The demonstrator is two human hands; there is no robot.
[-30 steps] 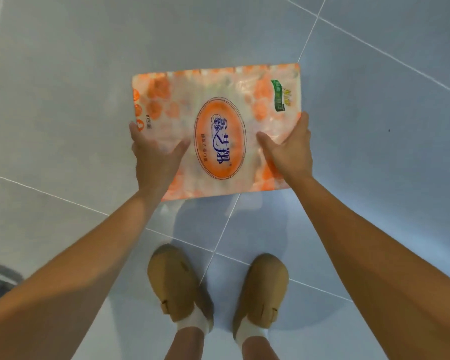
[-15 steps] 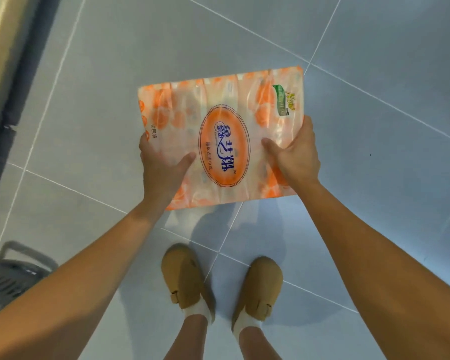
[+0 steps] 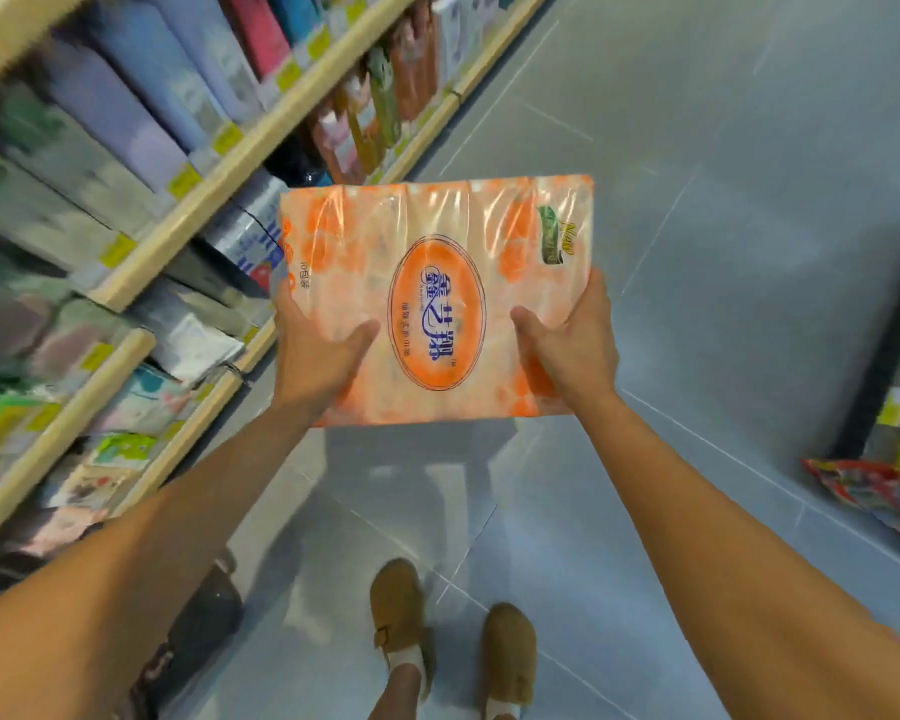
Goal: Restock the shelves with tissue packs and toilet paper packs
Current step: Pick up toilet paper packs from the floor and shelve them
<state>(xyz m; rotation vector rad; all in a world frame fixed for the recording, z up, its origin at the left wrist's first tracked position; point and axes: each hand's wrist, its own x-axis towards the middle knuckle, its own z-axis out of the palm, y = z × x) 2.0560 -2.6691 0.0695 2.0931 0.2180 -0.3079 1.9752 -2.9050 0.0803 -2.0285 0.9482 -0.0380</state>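
- Grey tiled aisle floor [image 3: 723,148]: it filled the whole view half a second ago. It now takes only the right and lower part, so my head has turned towards the stock.
- Wooden-edged shelves [image 3: 214,194]: these have newly come into view on my left, running away up the aisle. They are packed with wrapped paper goods, all blurred by the swing of the camera. I cannot pick out a free slot from here.
- Orange tissue pack [image 3: 437,304]: it is held flat at about chest height, label up, out over the floor and just beside the middle shelf's front edge. It is not yet on any shelf.
- My left hand [image 3: 318,350]: it is clamped on the pack's near left corner, thumb lying across the top face and fingers curled round the side.
- My right hand [image 3: 572,345]: it mirrors that on the near right corner, thumb on top and fingers wrapped over the edge. The grip looks the same as it did a second ago.
- My tan shoes [image 3: 396,610]: they stand on the tiles below the pack.
- Yellow price tags [image 3: 183,181]: they dot the shelf edges, unreadable.
- Reading: the carry appears nearly over. Finding a gap and sliding the pack in comes next.
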